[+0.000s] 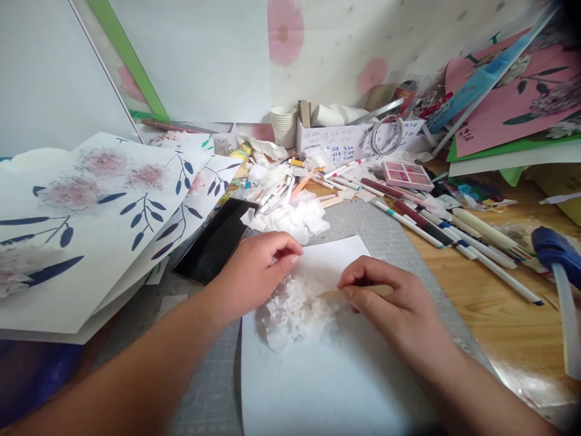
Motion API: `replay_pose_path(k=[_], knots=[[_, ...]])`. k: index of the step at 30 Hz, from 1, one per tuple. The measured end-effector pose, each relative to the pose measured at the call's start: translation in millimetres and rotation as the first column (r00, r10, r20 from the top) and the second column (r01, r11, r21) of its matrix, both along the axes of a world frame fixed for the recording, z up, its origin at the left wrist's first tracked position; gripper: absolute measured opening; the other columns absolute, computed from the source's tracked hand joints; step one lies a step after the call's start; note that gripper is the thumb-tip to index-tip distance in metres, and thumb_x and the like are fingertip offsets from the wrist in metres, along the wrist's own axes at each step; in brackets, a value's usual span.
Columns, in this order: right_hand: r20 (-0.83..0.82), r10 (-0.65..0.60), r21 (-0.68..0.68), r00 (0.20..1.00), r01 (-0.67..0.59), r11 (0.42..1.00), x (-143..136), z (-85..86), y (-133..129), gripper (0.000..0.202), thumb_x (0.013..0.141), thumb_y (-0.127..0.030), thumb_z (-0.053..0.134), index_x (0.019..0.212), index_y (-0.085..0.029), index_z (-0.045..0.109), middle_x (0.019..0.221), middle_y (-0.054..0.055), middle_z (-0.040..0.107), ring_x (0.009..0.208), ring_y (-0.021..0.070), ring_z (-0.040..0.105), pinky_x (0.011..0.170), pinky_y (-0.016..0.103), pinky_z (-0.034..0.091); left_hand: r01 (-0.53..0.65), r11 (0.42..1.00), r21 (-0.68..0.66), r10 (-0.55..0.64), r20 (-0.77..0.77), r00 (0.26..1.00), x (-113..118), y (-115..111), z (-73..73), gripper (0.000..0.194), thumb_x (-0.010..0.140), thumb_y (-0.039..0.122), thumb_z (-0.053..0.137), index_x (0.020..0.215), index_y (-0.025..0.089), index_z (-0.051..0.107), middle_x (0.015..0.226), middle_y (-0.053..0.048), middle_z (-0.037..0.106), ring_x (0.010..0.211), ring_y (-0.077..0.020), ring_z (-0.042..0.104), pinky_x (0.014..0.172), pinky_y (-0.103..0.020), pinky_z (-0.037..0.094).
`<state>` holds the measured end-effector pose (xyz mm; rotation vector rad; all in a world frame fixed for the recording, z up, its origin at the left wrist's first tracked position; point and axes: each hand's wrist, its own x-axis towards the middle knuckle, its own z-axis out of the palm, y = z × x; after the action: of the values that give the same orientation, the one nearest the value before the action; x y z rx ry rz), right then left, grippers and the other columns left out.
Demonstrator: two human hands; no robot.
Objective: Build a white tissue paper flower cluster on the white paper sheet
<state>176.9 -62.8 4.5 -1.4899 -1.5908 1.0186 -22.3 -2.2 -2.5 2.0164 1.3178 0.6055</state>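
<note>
A white sheet of paper (pixel 290 387) lies on the grey cutting mat (pixel 206 375), and a ruffled flower of white tissue-paper pieces (pixel 299 318) sits on it. My right hand (pixel 385 303) pinches a flat wooden craft stick (pixel 333 295) whose tip reaches the flower's right side. Over the flower's upper left is my left hand (pixel 258 269), thumb and fingertips brought together; whatever may be between them is too small to make out. Just beyond my hands, a loose heap of white tissue scraps (pixel 295 218) rests on the mat.
Left of my hands are a black phone (pixel 213 242) and sheets with pink flowers and dark leaves (pixel 131 200). Many pens (pixel 499 266) lie to the right, near a blue glue gun (pixel 556 248). Paper cups (pixel 284 124) and a pink palette (pixel 407 175) stand behind.
</note>
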Motion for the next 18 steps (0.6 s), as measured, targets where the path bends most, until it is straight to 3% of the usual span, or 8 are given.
replay_pose_path(k=[4,7,10,13,18], knots=[[-0.004,-0.004,-0.019,1.000,0.004,1.000,1.0,-3.0,2.1,0.013,0.070,-0.026,0.049,0.061,-0.020,0.056,0.056,-0.002,0.055,0.054,0.0132,0.049,0.053,0.024,0.038,-0.084,0.994,0.070,0.083,0.021,0.996,-8.1,4.4,-1.6,0.011,0.083,0.025,0.055,0.081,0.022,0.065,0.077,0.003,0.066,0.071,-0.0146,0.059,0.066,-0.027,0.044],[-0.024,0.012,-0.020,1.000,-0.012,1.000,0.2,-4.6,0.9,0.012,0.070,-0.025,0.049,0.062,-0.020,0.055,0.056,-0.002,0.054,0.054,0.0125,0.048,0.053,0.024,0.037,-0.071,0.988,0.140,0.068,0.029,0.997,-9.8,4.2,1.4,0.009,0.082,0.023,0.056,0.077,0.021,0.063,0.074,0.003,0.063,0.070,-0.0143,0.058,0.066,-0.027,0.043],[-0.036,0.049,-0.008,0.998,-0.049,0.999,-1.5,-5.3,-0.4,0.011,0.071,-0.025,0.049,0.063,-0.020,0.054,0.056,-0.003,0.052,0.054,0.0120,0.046,0.053,0.024,0.036,0.083,0.982,0.171,-0.083,-0.007,0.997,-7.9,-2.0,8.7,0.008,0.078,0.019,0.059,0.071,0.020,0.063,0.077,0.002,0.060,0.076,-0.0142,0.057,0.073,-0.029,0.042],[-0.013,0.084,0.040,0.996,-0.083,0.996,-3.2,-7.3,-1.0,0.011,0.073,-0.023,0.050,0.064,-0.019,0.054,0.056,-0.004,0.052,0.054,0.0112,0.046,0.054,0.023,0.036,0.287,0.942,0.171,-0.266,-0.138,0.954,-4.5,-11.8,16.3,0.009,0.074,0.016,0.062,0.069,0.022,0.065,0.084,0.003,0.057,0.085,-0.0152,0.055,0.083,-0.034,0.036],[0.072,0.103,0.085,0.992,-0.109,0.990,-5.7,-13.4,-0.5,0.011,0.074,-0.015,0.050,0.064,-0.019,0.053,0.059,-0.005,0.054,0.056,0.0098,0.048,0.055,0.022,0.035,0.389,0.910,0.146,-0.345,-0.256,0.903,-2.0,-21.2,20.3,0.012,0.072,0.012,0.062,0.065,0.023,0.064,0.087,0.004,0.054,0.089,-0.0158,0.052,0.085,-0.038,0.028]])
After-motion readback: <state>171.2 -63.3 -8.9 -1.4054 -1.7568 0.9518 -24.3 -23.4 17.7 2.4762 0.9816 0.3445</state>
